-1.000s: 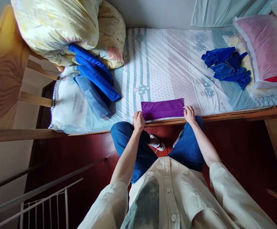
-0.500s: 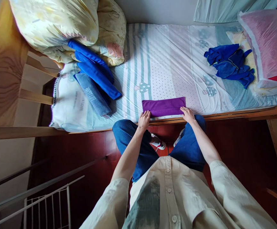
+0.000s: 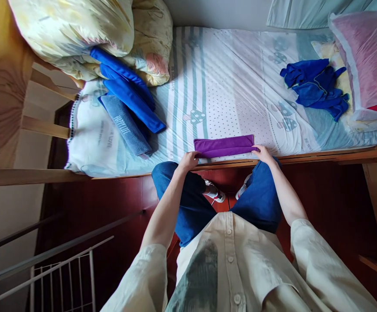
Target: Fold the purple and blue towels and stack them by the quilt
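A folded purple towel (image 3: 223,145) lies at the near edge of the bed (image 3: 234,86). My left hand (image 3: 188,160) pinches its near left corner, fingers closed on the cloth. At the near right corner my right hand (image 3: 262,153) grips the edge the same way. The near edge of the towel is lifted a little off the sheet. Both forearms reach forward from cream sleeves over my blue-trousered knees.
Folded blue towels (image 3: 130,93) and a grey-blue towel (image 3: 126,125) lie at the left beside a yellow duvet bundle (image 3: 87,34). A crumpled blue cloth (image 3: 315,84) lies by a pink pillow (image 3: 364,60). A wooden bed rail (image 3: 321,155) and a white rack (image 3: 61,277) are near.
Both hands moved from lying on the towel's ends to pinching its near corners. The near edge has lifted and the towel looks narrower.
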`<act>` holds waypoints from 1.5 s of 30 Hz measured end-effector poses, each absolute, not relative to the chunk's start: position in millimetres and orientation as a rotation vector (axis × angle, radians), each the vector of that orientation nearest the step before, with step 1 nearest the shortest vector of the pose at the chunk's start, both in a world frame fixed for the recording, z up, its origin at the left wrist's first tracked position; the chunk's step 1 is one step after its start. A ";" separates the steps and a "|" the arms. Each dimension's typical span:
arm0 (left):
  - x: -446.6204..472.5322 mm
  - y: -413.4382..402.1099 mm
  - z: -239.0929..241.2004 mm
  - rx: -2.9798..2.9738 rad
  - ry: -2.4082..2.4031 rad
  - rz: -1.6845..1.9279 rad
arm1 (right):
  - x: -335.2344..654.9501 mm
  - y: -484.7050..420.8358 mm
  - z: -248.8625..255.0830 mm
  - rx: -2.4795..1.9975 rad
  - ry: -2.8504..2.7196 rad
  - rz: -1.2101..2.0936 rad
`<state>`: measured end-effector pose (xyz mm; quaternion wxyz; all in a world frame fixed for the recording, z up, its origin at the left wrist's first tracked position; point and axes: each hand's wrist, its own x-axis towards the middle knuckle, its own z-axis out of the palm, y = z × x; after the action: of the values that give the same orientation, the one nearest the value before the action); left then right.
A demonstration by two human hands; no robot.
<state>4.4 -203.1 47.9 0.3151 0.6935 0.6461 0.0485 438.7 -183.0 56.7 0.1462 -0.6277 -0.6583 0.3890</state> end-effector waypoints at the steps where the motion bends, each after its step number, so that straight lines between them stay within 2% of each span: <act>1: 4.0 -201.8 49.0 1.776 1.727 0.160 | 438.2 -181.7 55.9 -1.812 -1.863 1.121; 14: 14.9 -196.4 44.8 1.307 1.928 0.373 | 434.6 -171.3 37.9 -1.762 -1.685 1.238; 18: 14.3 -196.8 44.1 1.307 1.930 0.373 | 427.0 -170.4 36.4 -1.820 -1.698 1.162; 26: 17.1 -194.3 49.2 1.300 2.025 0.279 | 408.3 -173.5 47.0 -2.250 -1.807 0.884; 31: 21.1 -192.0 48.3 1.293 2.079 0.186 | 398.8 -175.1 53.5 -2.401 -1.787 0.870; 41: 25.0 -185.6 40.6 1.185 2.148 0.154 | 392.0 -169.4 52.6 -2.488 -1.705 0.890; 45: 28.5 -187.8 42.2 1.144 2.154 0.266 | 390.4 -175.2 53.9 -2.468 -1.676 0.794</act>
<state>28.5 -187.8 42.2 0.3373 0.4390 0.8265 0.1023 390.4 -175.2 53.9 0.0274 -0.7991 -0.5427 0.2572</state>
